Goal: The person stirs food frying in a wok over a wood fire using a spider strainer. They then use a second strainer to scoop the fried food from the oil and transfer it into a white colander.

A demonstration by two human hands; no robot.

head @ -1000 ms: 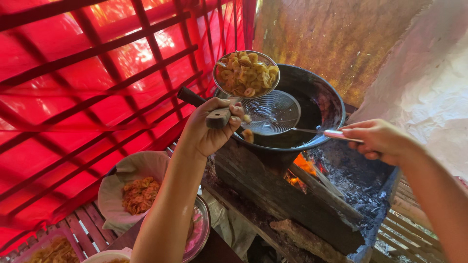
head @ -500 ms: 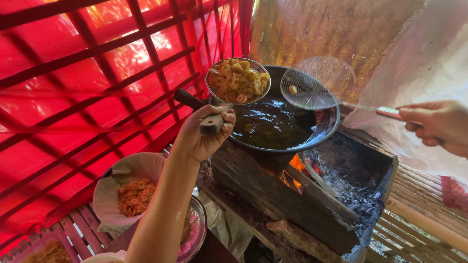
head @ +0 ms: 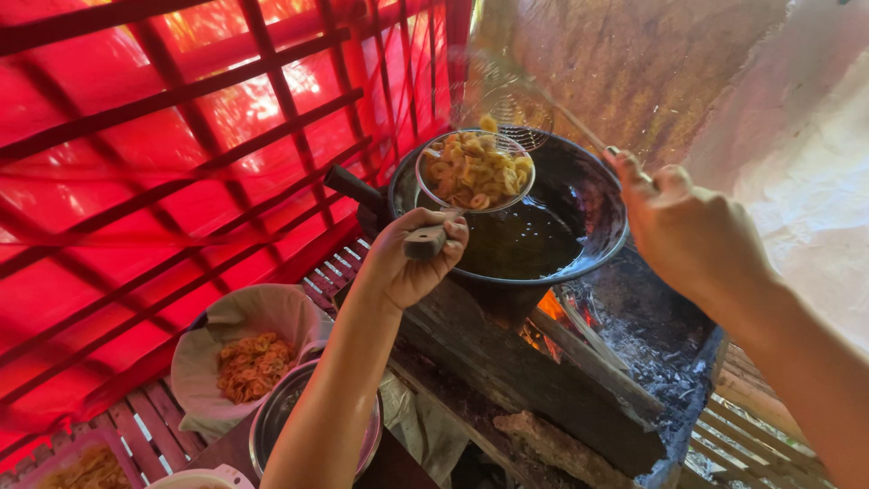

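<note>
I see a red plastic sheet behind a lattice of crossed slats [head: 181, 163] filling the left side. Low on the left sits a bowl lined with pale paper [head: 240, 344], holding a heap of orange-brown fried pieces [head: 253, 364]. Just beside it on the right stands a round metal basin [head: 272, 421]. Under the stove, orange flames [head: 548, 312] glow between charred wooden logs [head: 534, 380], with grey ash [head: 665, 362] to their right.
</note>
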